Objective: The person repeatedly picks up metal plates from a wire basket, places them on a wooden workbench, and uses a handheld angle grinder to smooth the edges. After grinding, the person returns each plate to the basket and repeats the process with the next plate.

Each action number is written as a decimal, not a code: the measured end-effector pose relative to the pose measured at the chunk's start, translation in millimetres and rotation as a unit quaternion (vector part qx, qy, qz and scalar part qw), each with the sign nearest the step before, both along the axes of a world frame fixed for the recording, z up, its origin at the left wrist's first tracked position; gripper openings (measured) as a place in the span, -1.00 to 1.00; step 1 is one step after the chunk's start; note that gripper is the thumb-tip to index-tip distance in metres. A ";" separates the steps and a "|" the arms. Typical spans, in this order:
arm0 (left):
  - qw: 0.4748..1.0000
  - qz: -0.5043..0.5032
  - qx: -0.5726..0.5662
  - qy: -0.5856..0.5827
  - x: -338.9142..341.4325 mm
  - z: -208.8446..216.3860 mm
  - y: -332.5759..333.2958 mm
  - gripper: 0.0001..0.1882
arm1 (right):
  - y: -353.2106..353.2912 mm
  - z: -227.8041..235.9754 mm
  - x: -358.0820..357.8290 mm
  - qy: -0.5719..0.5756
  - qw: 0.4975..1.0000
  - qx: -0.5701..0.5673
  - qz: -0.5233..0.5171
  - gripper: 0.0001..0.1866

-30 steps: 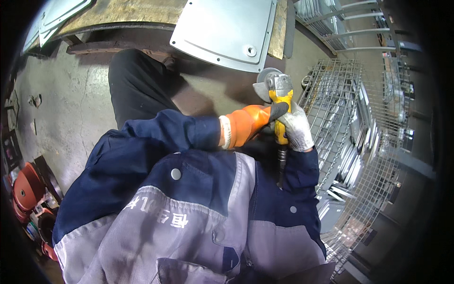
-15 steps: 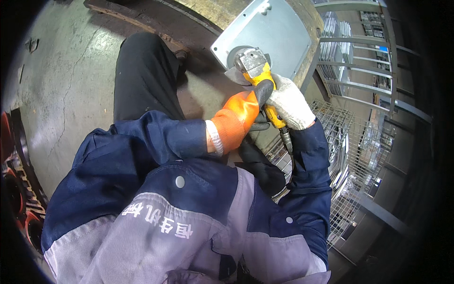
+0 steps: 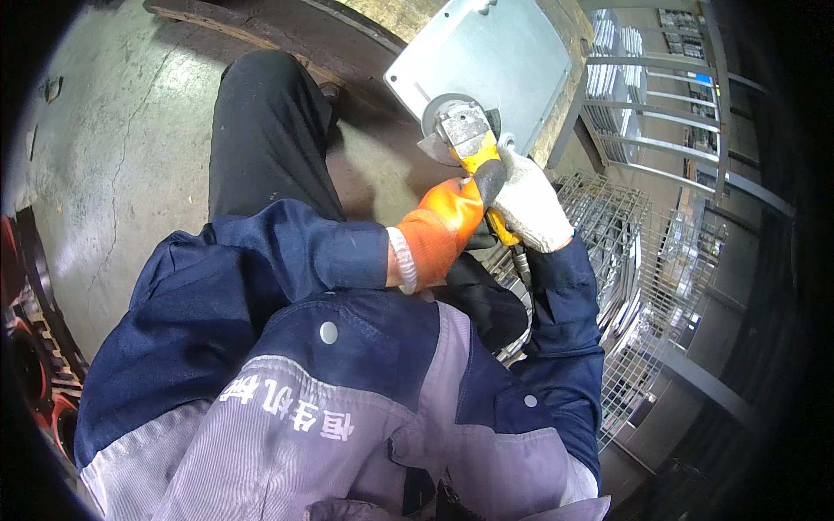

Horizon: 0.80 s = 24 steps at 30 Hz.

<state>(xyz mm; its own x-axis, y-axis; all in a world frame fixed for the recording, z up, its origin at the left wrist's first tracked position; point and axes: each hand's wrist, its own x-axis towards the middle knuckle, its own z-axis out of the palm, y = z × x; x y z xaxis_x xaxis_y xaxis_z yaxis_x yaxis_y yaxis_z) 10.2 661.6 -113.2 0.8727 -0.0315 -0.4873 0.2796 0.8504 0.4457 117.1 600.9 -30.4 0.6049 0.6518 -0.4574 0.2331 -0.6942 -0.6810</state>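
Head view: A worker in navy and grey angles a yellow grinder [image 3: 479, 156] over the near edge of a pale grey plate [image 3: 504, 69].

Left hand [image 3: 443, 217]: In an orange glove, its grip closes around the grinder's body, the dark-tipped thumb lying across the top.

Right hand [image 3: 532, 204]: In a white glove, its grip wraps the same body from the other side, close behind the tool's metal head.

Plate: It lies on the wooden worktop [image 3: 573, 24], ahead of the hands, one corner pointing back toward the worker's knee [image 3: 269, 95].

Disc [image 3: 437, 106]: A second ago it stood clear of the plate in this view; now it overlaps the near edge, and has barely shifted in the last half second. That suggests the approach is over and edge work is close or under way. Contact and spin cannot be told from here; no sparks show.

Hose [image 3: 523, 265]: It runs from the tool's rear down beside the right sleeve [image 3: 560, 317].

Wire basket [image 3: 599, 195]: It stands to the worker's right, near the white glove, with a metal rack [image 3: 660, 112] beyond.
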 end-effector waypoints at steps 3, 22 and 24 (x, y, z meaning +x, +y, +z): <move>0.999 -0.019 0.022 -0.015 0.4 -10.2 -18.1 -0.46 | -22.2 -4.0 -8.2 0.093 0.989 0.057 -0.101 -0.61; 0.947 -0.208 0.128 -0.210 14.6 -7.8 -55.2 -0.30 | -142.8 -26.0 -25.0 0.163 0.886 0.194 -0.387 -0.69; 0.925 -0.268 0.131 -0.235 32.4 -32.7 -52.9 -0.35 | -168.4 -32.1 -32.4 0.141 0.870 0.231 -0.412 -0.71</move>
